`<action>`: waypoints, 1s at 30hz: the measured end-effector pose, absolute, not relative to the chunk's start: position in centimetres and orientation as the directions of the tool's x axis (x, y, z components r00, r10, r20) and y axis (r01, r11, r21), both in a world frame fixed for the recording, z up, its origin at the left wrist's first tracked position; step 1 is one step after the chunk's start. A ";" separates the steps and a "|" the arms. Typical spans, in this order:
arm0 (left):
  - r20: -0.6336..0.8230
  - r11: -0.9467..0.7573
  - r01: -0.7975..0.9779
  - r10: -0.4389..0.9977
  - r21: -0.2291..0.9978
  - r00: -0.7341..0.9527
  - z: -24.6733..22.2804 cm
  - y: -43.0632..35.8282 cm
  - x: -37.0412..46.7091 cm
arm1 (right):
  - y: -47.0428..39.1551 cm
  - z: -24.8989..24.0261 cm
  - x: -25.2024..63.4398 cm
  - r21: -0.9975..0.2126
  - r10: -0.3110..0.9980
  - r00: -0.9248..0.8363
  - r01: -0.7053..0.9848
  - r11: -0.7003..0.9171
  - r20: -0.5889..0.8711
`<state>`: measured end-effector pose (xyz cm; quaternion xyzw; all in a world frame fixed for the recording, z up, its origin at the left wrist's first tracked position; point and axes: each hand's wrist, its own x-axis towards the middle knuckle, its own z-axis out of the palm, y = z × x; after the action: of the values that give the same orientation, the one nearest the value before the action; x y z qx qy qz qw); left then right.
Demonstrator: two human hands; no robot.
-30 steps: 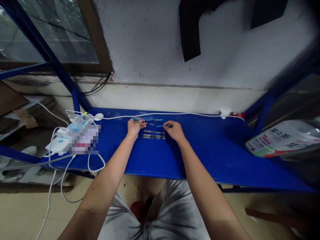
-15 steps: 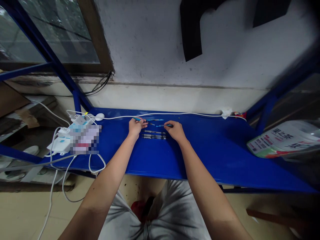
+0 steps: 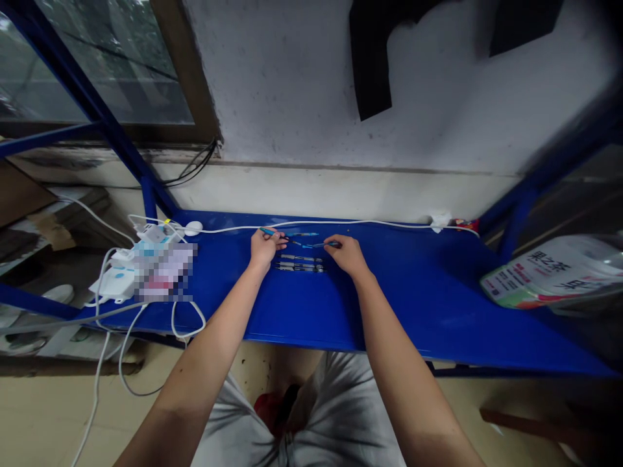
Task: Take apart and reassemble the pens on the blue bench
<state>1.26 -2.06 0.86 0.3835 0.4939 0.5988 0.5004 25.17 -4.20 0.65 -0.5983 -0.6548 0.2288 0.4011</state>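
Observation:
My left hand is closed around a blue pen, whose thin tip points right and slightly down. Across a small gap, my right hand pinches a second slim pen with a blue left end; its dark right end lies at my fingers. Both hands are just above the blue table. Behind them lies another blue pen. Nearer to me, several clear pens with dark ends lie side by side, roughly parallel, between my wrists.
A white power strip with plugs and cables stands at the table's left, beside a blurred pinkish item. A white cable runs along the back. Crumpled tissue sits at the back right, with a large labelled plastic container nearer.
My right hand has shifted slightly right, and more of its pen shows left of the fingers. My left hand stays nearly still. The pens on the table have not moved.

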 end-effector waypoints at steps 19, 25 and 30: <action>0.079 -0.119 -0.307 0.987 0.944 -0.141 1.2 -2.4 1.7 | -3.7 -0.5 22.5 -0.644 0.910 -0.151 0.662 0.384 0.387; 0.153 -0.130 -0.347 0.987 0.929 0.040 1.4 -3.2 2.9 | -3.7 0.1 22.0 -0.634 0.860 -0.163 0.612 0.472 0.483; 0.148 -0.158 -0.310 0.987 0.937 -0.057 1.7 -2.7 2.1 | -3.0 -0.4 23.2 -0.659 0.877 -0.094 0.624 0.420 0.471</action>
<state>2.12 -2.73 1.74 0.4434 0.3819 0.6185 0.5244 23.24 -3.02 -0.37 -0.5179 -0.7246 0.1472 0.4302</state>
